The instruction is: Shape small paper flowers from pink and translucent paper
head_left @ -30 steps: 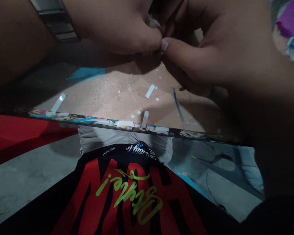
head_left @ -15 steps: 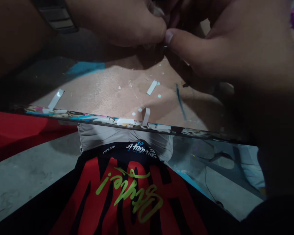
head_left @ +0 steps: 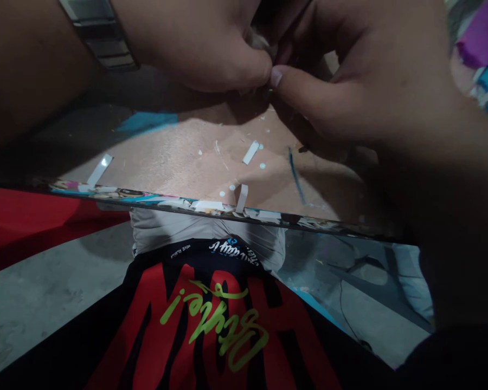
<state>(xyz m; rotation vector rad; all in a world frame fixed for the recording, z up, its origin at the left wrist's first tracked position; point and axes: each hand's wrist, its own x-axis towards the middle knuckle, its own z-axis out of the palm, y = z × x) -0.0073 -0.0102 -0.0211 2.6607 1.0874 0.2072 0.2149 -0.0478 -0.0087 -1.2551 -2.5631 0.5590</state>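
Note:
At the top of the head view my two hands meet over a wooden tabletop point(head_left: 179, 146). My left hand point(head_left: 203, 46), with a metal-banded watch point(head_left: 106, 40) on its wrist, is closed, its thumb pressed inward. From the other side my right hand point(head_left: 341, 70) pinches with its thumb tip against the left thumb. Between the fingers shows a bit of a small, pale, shiny thing point(head_left: 260, 40); its kind is mostly hidden by the fingers and the dark shadow.
Short white strips point(head_left: 251, 153) and small round paper bits lie on the wood. Scraps fill the groove point(head_left: 211, 206) along the near edge. Purple and blue material point(head_left: 482, 40) lies at upper right. Red cloth point(head_left: 44, 222) hangs at left.
The view has shifted slightly, so hands and table sit a little lower, and more of the purple material shows. The hands keep the same pinched pose together.

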